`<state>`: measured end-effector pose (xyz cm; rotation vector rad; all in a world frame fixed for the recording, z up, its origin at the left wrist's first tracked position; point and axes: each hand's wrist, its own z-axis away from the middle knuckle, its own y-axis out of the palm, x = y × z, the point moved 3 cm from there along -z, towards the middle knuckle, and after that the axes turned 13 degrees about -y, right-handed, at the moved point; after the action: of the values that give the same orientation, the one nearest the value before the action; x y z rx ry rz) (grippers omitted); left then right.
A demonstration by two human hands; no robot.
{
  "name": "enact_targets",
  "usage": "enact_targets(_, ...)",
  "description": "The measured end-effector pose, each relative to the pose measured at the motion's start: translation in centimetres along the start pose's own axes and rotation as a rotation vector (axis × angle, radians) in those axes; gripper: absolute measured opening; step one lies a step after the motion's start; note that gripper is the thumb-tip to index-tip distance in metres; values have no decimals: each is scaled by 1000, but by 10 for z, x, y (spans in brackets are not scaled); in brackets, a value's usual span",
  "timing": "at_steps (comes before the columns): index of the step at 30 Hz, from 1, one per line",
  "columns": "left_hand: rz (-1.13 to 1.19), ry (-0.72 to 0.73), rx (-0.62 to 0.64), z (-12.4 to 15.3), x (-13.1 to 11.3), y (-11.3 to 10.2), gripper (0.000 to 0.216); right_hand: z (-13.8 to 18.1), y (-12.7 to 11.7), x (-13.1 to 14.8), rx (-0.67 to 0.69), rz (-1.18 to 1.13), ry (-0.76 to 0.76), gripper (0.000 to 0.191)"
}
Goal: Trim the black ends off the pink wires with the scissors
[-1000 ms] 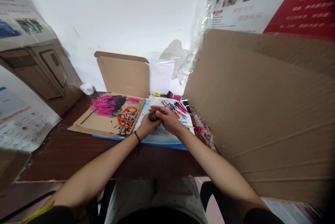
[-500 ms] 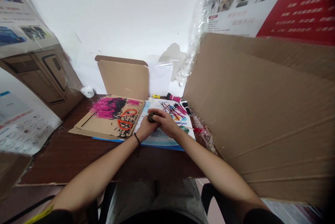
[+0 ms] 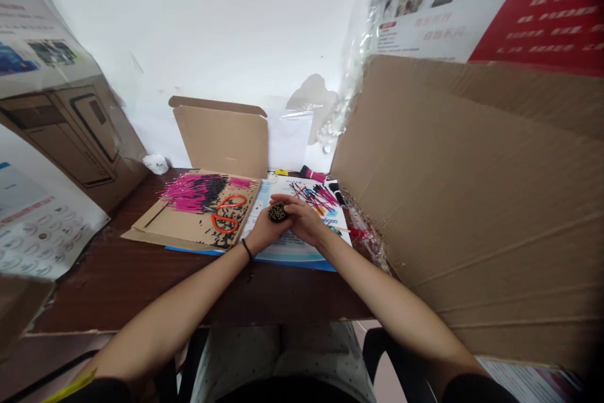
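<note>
Both hands are wrapped round a bundle of wires (image 3: 278, 212), whose round black end with small gold-coloured tips faces up toward me. My left hand (image 3: 265, 231) closes on it from the left, a black band on the wrist. From the right, my right hand (image 3: 304, 220) curls over it, thumb beside the tips. The rest of the bundle is hidden by the hands. Just left lie orange-handled scissors (image 3: 226, 222) on a cardboard box (image 3: 163, 227), beside a pile of loose pink wires with black ends (image 3: 191, 194).
Under my hands is a printed sheet (image 3: 264, 252). Loose wires (image 3: 318, 198) lie on it at the right, with a tied wire bundle (image 3: 314, 174) behind. A tall cardboard panel (image 3: 472, 202) bounds the right side. The box's raised lid (image 3: 224, 142) stands behind.
The hands have turned slightly, so more of the bundle's round black end shows. The view has shifted a little; the things on the table have stayed put.
</note>
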<state>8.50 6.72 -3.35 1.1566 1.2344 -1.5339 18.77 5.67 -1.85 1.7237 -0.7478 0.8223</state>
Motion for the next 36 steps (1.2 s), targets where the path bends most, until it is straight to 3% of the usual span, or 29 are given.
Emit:
enact_targets(5, -13, -27, 32, 1, 1, 1, 14, 2, 2, 0, -29, 17, 13, 25)
enact_targets(12, -35, 12, 33, 0, 0, 3, 18, -1, 4, 3, -49, 33, 96, 27)
enact_targets(24, -53, 22, 18, -2, 0, 3, 25, -3, 9, 4, -136, 95, 56, 19)
enact_targets(29, -55, 14, 28, -1, -1, 3, 25, -6, 8, 2, -128, 110, 6, 21)
enact_targets(36, -45, 25, 39, -3, 2, 3, 23, -3, 12, 3, -112, 133, 53, 21)
